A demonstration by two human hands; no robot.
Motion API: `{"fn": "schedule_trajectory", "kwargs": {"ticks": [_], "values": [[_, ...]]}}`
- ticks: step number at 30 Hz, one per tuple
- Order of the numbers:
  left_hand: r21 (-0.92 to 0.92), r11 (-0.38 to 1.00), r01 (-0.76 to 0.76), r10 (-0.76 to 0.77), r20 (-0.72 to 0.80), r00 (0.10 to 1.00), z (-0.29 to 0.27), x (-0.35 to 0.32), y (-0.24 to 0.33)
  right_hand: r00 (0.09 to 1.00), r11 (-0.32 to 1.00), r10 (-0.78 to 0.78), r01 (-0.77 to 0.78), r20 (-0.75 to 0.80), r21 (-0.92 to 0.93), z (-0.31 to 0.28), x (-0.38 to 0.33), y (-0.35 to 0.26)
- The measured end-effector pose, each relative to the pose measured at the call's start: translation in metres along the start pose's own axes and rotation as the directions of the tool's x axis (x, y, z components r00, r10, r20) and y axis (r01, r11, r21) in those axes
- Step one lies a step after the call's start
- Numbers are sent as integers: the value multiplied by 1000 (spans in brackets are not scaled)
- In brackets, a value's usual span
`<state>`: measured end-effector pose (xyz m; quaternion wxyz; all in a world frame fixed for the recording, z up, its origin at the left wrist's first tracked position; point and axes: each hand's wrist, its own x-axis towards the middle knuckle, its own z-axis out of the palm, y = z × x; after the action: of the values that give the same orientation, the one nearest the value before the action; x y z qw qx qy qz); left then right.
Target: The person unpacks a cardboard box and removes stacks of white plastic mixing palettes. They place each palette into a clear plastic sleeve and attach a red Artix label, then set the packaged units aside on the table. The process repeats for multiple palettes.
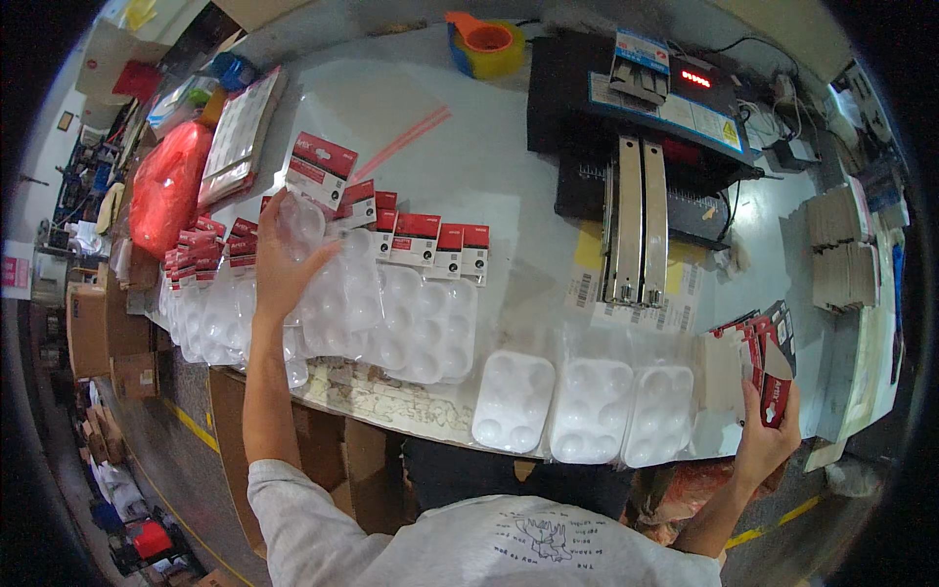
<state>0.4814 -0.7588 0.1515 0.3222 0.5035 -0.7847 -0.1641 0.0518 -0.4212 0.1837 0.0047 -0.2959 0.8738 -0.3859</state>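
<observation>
Over the left side of the tabletop [518, 303], the left hand [286, 264] grips a packet [305, 223], a white hollowed tray in clear wrap with a red header card [321, 166] at its far end. Beneath and beside it lies a pile of similar packets [421, 328], overlapping, most of their cards pointing away from the person. At the right edge, the right hand [768, 435] has a red card [775, 401] pinched in its fingers, close against other cards [751, 338]; whether it holds just one I cannot tell.

The step in hand looks like laying the carded packet on the pile while drawing a card. To do it well, I would lower the packet flat, its card facing the same way as its neighbours', and let go only once it rests without sliding. On the right, a light pinch near the card's edge should part one from the rest without creasing it.

Three white trays [590, 411] lie in a row at the near edge, clear film [587, 344] reaching beyond them toward the metal bars [627, 215] of the black machine [577, 108]; sleeves should pass clear of that film.
</observation>
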Motion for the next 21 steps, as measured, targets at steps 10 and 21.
{"fn": "schedule_trajectory", "kwargs": {"ticks": [10, 21], "values": [[678, 688, 256, -270, -89, 959, -6, -63, 29, 1000, 999, -27, 26, 17, 47, -2, -2, 8], [291, 957, 12, -92, 262, 961, 115, -144, 152, 999, 996, 40, -39, -13, 78, -11, -1, 11]]}}
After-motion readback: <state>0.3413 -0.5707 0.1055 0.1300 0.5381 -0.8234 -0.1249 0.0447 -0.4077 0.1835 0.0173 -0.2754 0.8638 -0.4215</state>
